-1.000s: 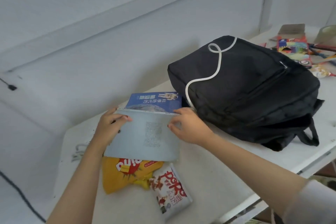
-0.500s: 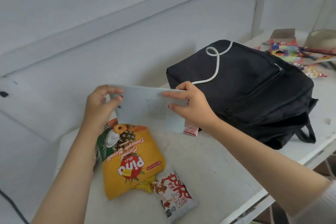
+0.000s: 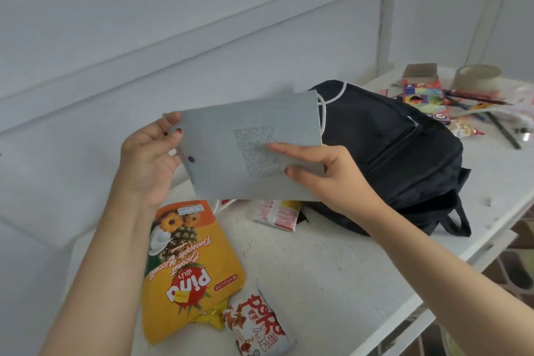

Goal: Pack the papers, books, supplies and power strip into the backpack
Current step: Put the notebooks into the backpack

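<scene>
While left hand (image 3: 147,159) and right hand (image 3: 323,179) grip the grey book (image 3: 239,136) by opposite edges, it covers the left end of the black backpack (image 3: 390,153); a biscuit packet (image 3: 187,269) lies below.

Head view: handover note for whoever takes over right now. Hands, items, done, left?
Left hand grips the grey booklet at its left edge; right hand pinches its lower right part.
Booklet held above the table, in front of the black backpack.
White cord lies over the backpack's top.
Pencil box, loose pencils and tape roll sit behind the backpack.
Done: nothing visibly packed.
Left: booklet, cord, supplies; can't tell whether the backpack is open.
</scene>
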Demonstrator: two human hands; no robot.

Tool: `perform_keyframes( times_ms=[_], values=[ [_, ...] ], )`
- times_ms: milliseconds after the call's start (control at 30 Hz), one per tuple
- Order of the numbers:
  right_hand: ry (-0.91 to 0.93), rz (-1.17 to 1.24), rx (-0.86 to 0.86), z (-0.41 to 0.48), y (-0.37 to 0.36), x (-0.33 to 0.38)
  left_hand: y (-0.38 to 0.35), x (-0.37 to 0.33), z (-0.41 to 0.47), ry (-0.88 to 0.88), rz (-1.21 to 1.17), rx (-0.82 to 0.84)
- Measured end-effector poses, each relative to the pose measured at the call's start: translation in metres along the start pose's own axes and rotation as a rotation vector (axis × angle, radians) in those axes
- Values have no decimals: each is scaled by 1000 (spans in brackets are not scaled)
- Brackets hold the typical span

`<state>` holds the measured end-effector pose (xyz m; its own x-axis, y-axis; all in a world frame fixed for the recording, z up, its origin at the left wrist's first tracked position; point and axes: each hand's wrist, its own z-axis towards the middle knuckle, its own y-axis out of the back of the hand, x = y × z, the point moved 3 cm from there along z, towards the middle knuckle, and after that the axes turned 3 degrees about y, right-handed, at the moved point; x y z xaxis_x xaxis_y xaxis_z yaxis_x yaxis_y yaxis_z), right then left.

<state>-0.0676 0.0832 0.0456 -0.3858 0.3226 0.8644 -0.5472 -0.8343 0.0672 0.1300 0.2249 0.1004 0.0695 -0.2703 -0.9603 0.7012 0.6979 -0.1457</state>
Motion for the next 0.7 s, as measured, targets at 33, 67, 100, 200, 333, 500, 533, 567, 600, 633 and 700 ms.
perform_keyframes(
  times_ms=[33, 67, 100, 200, 333, 500, 533, 567, 600, 633, 700],
  values=[
    [-16, 9, -9, -1, 5, 0, -4, 2, 1, 12, 6, 18],
    [-41, 43, -27, -3, 10, 0, -9, 4, 1, 21, 17, 35],
    [-67, 88, -51, -5, 16, -1, -13, 7, 1, 27, 25, 51],
    [-140, 204, -119, -14, 32, -3, -27, 17, 3, 63, 62, 91],
    [-221, 329, -239, -26, 54, -8, -51, 41, -2, 183, 123, 228],
    [-341, 373, -281, -43, 89, -18, -87, 65, -6, 273, 173, 314],
    [-372, 368, -278, -48, 95, -20, -94, 68, -6, 283, 182, 335],
    [-399, 359, -279, -53, 100, -24, -101, 71, -5, 278, 200, 360],
    [-424, 355, -289, -59, 105, -27, -108, 73, -5, 266, 222, 384],
    [-444, 361, -304, -64, 110, -30, -116, 75, -4, 244, 246, 409],
    [-471, 387, -351, -72, 120, -34, -131, 79, -4, 206, 278, 452]
  ],
)
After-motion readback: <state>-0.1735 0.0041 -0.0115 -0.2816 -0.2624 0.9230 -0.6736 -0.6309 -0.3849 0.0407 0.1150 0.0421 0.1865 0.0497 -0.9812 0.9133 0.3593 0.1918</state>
